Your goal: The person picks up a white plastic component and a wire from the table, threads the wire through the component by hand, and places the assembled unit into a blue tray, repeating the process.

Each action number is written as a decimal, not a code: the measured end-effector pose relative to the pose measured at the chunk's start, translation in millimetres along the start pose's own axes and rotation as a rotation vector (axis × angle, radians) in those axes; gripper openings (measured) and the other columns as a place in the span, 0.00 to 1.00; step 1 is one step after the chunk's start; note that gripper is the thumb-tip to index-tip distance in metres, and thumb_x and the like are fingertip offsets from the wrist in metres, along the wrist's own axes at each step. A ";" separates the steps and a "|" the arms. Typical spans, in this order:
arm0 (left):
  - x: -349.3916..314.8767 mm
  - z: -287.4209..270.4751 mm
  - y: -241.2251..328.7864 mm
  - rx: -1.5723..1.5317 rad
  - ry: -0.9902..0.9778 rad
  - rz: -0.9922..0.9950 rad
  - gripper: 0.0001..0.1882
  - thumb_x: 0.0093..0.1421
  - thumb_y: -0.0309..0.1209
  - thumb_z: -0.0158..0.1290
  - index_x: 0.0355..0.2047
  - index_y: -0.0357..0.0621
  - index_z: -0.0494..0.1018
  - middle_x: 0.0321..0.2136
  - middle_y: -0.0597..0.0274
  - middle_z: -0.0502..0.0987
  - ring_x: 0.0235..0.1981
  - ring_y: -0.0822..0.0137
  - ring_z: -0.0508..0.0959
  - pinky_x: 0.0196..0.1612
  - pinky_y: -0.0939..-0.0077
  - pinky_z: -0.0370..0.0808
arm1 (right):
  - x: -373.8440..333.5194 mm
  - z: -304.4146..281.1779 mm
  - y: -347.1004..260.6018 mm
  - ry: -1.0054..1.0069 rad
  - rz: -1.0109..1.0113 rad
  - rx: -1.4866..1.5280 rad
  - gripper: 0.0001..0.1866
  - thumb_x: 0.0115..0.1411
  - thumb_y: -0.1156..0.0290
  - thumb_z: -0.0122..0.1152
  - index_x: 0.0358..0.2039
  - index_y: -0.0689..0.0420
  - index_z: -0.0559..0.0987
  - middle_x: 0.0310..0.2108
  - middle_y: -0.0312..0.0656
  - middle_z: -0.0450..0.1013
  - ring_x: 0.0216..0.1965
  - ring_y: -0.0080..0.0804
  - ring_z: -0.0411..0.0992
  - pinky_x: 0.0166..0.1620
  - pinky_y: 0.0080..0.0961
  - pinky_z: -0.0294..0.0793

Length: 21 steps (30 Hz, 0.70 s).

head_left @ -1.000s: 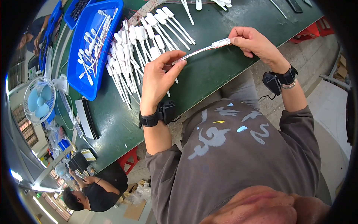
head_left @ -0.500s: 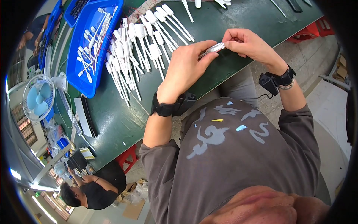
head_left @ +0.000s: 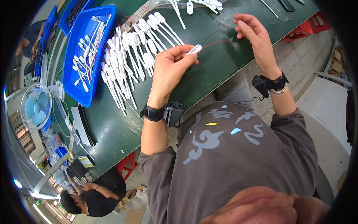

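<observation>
In my left hand [head_left: 173, 63], a small white plastic housing [head_left: 194, 49] with an open, hollow face is pinched between thumb and fingers. A red wire [head_left: 216, 42] and a thin black wire [head_left: 212, 34] run from it toward the right, over the table. My right hand [head_left: 255, 33] is raised beyond the wire ends, fingers loosely bent and apart, with nothing seen in them. Left of my left hand lie several white paddle-shaped pieces [head_left: 132, 39] with long stems, packed in rows.
A blue tray [head_left: 89, 100] at the left holds more white stemmed pieces; another blue tray [head_left: 67, 18] holds dark parts. More white pieces [head_left: 190, 7] lie at the far edge of the green table [head_left: 123, 130]. A fan [head_left: 36, 106] and a seated person [head_left: 99, 192] are at the left.
My right hand has drawn away from the housing to the right and opened, leaving the wires stretched out. My left hand has shifted left with the housing.
</observation>
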<state>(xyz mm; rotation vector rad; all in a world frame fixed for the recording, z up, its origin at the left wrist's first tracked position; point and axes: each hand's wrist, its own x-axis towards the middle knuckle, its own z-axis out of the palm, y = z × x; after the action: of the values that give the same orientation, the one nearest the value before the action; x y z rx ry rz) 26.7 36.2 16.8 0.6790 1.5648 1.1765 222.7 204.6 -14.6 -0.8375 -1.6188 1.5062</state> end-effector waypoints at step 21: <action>2.7 -0.7 -4.5 -0.082 -0.055 -0.041 0.15 0.60 0.27 0.59 0.46 0.32 0.80 0.28 0.66 0.82 0.29 0.82 0.77 0.35 0.90 0.69 | -20.1 26.4 -6.7 -0.330 0.099 0.042 0.11 0.69 0.69 0.57 0.45 0.60 0.83 0.30 0.30 0.76 0.27 0.13 0.64 0.34 0.12 0.65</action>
<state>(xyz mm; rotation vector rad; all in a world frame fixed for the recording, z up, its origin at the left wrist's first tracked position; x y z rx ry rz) 25.8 36.7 11.6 0.6178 1.4700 1.1759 210.1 173.5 -10.3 -0.6802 -1.7944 1.8169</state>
